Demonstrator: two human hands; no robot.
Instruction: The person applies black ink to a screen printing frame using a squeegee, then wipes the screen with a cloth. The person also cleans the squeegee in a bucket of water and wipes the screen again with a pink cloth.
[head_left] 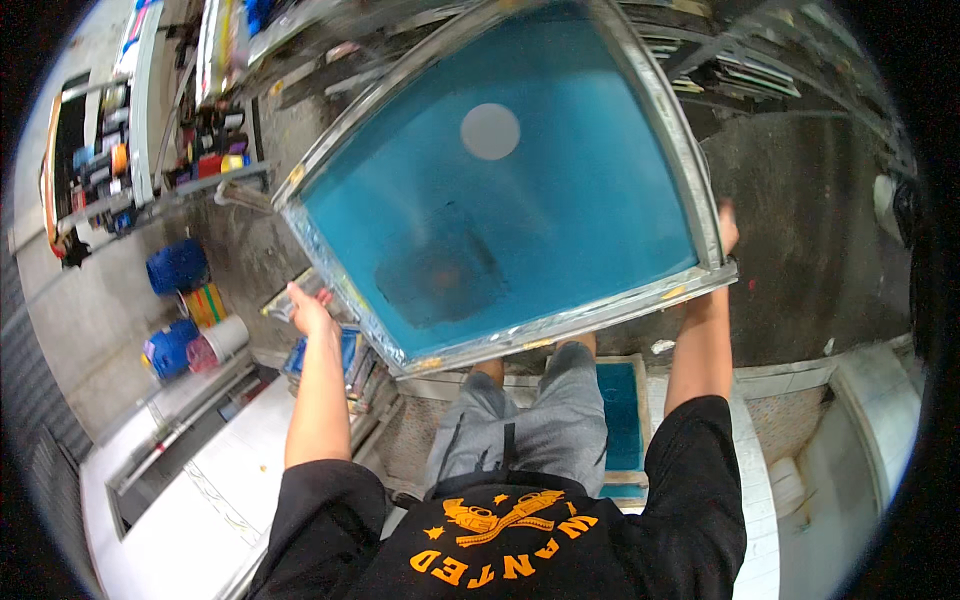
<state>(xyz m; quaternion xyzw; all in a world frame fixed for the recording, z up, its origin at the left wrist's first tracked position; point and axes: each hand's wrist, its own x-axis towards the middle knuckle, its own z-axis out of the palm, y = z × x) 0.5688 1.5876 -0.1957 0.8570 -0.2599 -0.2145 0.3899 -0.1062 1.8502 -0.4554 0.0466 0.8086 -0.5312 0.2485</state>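
Note:
A large printing screen (560, 210), with teal mesh in a worn grey metal frame, is raised and tilted before me. A dark smudge and a pale round patch show on the mesh. My right hand (728, 228) grips the screen's right side near the lower corner, most of its fingers hidden behind the frame. At the left edge is my left hand (313, 308), its fingers curled against the frame and its thumb pointing away. Just behind that hand lies a narrow strip (283, 296), like the edge of another frame.
Blue containers (177, 265) and a pale bucket (226, 336) stand at the left. Shelving with bottles (105, 165) is farther off. A smaller teal screen (620, 415) leans beside my legs. A white ledge (205, 490) lies at lower left; racks (755, 75) stand far right.

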